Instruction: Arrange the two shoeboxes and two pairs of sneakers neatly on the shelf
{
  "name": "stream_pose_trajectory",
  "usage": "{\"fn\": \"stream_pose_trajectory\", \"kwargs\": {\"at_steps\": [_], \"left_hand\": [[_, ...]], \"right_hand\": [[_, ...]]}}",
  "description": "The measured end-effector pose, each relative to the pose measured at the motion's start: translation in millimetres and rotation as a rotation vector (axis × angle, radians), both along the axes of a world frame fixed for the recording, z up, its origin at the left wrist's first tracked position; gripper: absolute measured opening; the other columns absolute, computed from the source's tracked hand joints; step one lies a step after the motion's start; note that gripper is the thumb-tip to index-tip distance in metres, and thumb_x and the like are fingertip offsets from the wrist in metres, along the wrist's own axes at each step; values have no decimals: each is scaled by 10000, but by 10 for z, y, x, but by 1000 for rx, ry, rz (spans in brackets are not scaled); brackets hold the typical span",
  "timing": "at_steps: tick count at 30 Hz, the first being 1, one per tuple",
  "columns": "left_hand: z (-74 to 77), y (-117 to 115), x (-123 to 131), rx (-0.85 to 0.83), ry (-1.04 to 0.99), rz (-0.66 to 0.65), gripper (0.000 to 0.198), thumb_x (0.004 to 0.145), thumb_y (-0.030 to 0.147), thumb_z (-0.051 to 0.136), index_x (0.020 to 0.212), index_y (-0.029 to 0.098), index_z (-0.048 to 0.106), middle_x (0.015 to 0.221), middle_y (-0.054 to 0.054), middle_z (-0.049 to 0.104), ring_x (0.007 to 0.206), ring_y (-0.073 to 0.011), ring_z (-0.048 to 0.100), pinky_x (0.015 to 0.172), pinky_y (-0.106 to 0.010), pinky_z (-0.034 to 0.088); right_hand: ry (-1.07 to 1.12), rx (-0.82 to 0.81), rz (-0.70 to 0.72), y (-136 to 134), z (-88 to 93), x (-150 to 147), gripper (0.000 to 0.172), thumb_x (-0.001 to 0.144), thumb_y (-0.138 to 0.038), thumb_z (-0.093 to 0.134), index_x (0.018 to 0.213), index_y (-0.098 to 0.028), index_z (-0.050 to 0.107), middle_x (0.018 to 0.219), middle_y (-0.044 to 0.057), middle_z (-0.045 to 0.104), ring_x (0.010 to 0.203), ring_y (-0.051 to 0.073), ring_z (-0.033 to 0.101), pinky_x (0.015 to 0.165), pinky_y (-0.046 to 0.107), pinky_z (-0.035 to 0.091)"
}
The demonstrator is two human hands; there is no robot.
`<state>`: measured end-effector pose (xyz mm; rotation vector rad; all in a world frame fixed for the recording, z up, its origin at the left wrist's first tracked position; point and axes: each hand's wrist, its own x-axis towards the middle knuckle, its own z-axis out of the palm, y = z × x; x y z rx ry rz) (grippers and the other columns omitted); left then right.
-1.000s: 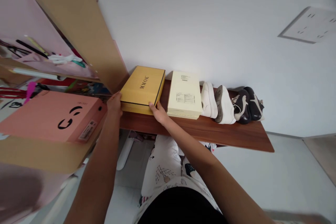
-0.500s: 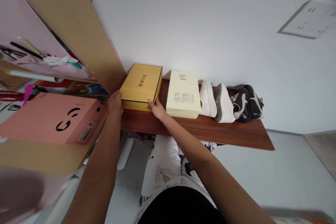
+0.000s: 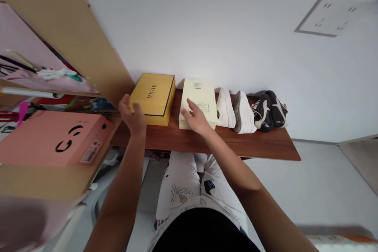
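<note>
A yellow box marked MMOK point(image 3: 153, 96) lies at the left end of a dark wooden shelf point(image 3: 260, 145). A cream box with a label point(image 3: 197, 94) lies just right of it. My left hand point(image 3: 132, 116) hovers open at the yellow box's near left corner and holds nothing. My right hand point(image 3: 196, 120) is open with fingers spread over the cream box's near edge; I cannot tell if it touches.
A pair of white sneakers point(image 3: 234, 110) and a pair of black shoes point(image 3: 268, 110) stand right of the boxes. A pink box point(image 3: 56, 138) lies on a tan shelving unit point(image 3: 73, 43) to the left. A wall socket plate point(image 3: 330, 15) is up right.
Both hands have let go of the yellow box. My right hand moved right over the cream box. My left hand lifted slightly off the yellow box's corner.
</note>
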<state>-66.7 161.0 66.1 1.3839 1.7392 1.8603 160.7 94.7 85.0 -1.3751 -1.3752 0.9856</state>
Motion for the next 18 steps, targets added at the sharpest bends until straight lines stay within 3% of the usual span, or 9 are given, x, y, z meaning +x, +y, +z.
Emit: {"fn": "stream_pose_trajectory", "kwargs": {"at_steps": [3,6,9,13,18], "left_hand": [[16,-205,565,-86,-58,-311,351,917,243,576,1258,162,600,1308,-130,621,1226,-226,587,1107,-365,408],[-150,-282,976,-239,-136,-523,438,893,343,644,1306,198,617,1390,-127,598,1300,-256,554,1143,-385,381],[-422,-208,1132,-349,-248,-512,440,904,404,625,1285,185,650,1448,-133,566,1376,-270,496,1182,-389,331],[-747,-67,1167,-519,-480,-536,460,937,511,524,1117,145,737,1274,-151,687,1339,-291,541,1155,-388,372],[-912,-73,1227,-592,-722,-611,564,981,544,389,1156,134,733,1144,-139,745,1251,-270,620,1111,-372,431]], "right_hand": [[-58,14,-109,21,20,434,749,892,-597,567,1523,-228,408,1596,82,402,1471,294,386,1211,480,328],[-122,11,-213,34,-58,763,743,887,-555,576,1512,-185,416,1602,112,385,1489,304,351,1238,489,266],[-146,-12,-278,17,-208,944,774,870,-517,597,1519,-152,387,1612,137,359,1511,305,308,1252,482,232],[-130,-78,-269,4,-424,955,807,866,-487,584,1533,-100,345,1608,168,355,1520,301,289,1261,453,207],[-86,-110,-287,-3,-601,815,898,880,-506,549,1601,-135,162,1676,122,197,1559,251,175,1275,437,157]]}}
